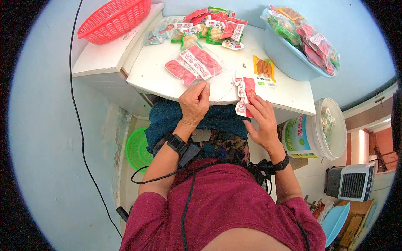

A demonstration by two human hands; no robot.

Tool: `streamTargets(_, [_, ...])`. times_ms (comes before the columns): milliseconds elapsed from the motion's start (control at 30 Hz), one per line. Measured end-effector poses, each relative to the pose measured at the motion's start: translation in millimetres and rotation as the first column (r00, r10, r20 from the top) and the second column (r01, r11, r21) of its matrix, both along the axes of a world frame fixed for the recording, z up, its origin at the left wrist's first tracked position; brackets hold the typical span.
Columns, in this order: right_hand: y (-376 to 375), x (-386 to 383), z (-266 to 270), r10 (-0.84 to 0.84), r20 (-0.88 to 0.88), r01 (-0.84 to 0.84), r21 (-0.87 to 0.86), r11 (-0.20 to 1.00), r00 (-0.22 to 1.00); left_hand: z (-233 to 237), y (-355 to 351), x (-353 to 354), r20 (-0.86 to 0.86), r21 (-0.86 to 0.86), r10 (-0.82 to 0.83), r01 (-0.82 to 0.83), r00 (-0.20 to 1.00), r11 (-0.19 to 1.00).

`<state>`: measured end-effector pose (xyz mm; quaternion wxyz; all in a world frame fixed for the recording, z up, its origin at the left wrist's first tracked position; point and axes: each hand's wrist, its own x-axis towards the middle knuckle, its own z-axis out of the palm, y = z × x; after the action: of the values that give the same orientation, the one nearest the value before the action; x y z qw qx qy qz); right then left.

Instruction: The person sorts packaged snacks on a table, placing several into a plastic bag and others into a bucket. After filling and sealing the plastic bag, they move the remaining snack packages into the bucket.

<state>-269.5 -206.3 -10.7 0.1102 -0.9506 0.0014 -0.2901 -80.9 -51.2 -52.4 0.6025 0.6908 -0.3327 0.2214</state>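
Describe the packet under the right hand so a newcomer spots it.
On the white table, go to the middle of the near edge. The red packet there overhangs the edge, touched by the right hand. It lies loose, unlike the red ones inside the clear bag.

Flat plastic snack packet [245, 95]: red, white print. Clear plastic bag [197, 62]: red-white packs inside. Small snack pouch [264, 70]: orange-yellow. Round mesh basket [114, 19]: red. Plastic basin [289, 56]: pale blue. Tabletop [155, 77]: white.

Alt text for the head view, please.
A seated person's left hand pinches the edge of a clear bag of red packets on a white table, while the right hand rests on a red-and-white packet at the near edge. A blue basin of packets sits far right.
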Motion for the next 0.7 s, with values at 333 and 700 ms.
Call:
streamTargets(333, [-29.5, 44.1, 32.4, 0.074, -0.184, -0.064, 0.057, 0.996, 0.980, -0.1, -0.8, -0.3, -0.037, 0.023, 0.004, -0.003, 0.999, 1.000])
streamTargets(700, [-37.9, 77.2, 57.8, 0.039, -0.466, -0.013, 0.059, 0.998, 0.884, -1.0, 2.5, 1.2, 0.017, 0.084, 0.006, -0.008, 1.000, 0.996])
